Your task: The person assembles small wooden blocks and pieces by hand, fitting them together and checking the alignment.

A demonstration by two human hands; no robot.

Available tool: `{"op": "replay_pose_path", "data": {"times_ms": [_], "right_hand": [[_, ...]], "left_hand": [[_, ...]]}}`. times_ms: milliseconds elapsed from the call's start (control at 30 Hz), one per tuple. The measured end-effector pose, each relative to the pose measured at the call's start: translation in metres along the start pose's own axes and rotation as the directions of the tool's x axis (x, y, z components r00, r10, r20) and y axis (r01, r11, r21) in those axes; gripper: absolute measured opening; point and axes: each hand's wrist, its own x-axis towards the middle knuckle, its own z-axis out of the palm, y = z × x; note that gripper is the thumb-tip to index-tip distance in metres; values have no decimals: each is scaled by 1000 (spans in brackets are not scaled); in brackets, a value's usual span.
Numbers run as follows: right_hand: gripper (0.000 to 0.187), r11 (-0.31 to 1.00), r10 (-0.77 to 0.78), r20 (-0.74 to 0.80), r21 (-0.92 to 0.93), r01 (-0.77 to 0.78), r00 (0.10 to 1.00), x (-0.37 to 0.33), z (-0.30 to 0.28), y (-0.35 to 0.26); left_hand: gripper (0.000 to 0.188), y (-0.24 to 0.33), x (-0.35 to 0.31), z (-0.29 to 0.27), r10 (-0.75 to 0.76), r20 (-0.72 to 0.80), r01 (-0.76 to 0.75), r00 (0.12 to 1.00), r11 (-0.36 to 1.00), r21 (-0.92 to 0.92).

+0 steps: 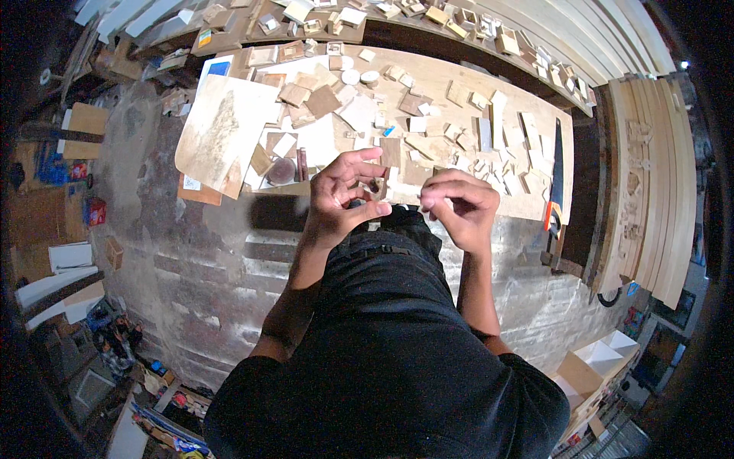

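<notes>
My left hand [335,191] is raised in front of my body at the near edge of the workbench [436,69]. Its fingers and thumb curve around a small brown wooden piece [392,182], gripped by its edges. A short gap to the right, my right hand [465,208] is closed in a pinch, thumb against fingertips. Whatever sits in that pinch, if anything, is too small to make out. Beyond both hands, many small wood offcuts [459,93] lie scattered over the bench, along with a round dark wooden disc [282,171] at the left.
A handsaw [557,168] with an orange and black handle lies along the bench's right end. A large pale board [225,130] overhangs the left end. Long planks [650,191] are stacked at the right, and a shelf with small wooden boxes [507,40] runs behind.
</notes>
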Motion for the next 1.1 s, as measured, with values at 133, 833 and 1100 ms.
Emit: {"op": "replay_pose_path", "data": {"times_ms": [133,833,1100], "right_hand": [[11,1000,-24,49,-3,24,999,3,6,10],[8,491,286,256,-867,88,923,-7,62,230],[11,396,311,257,-910,121,915,-10,74,242]], "left_hand": [[70,-2,2,-4,-34,-17,34,999,999,17],[66,-25,-36,-102,-10,-408,19,913,1000,18],[62,-25,-44,-101,-81,-432,77,898,997,-26]]}}
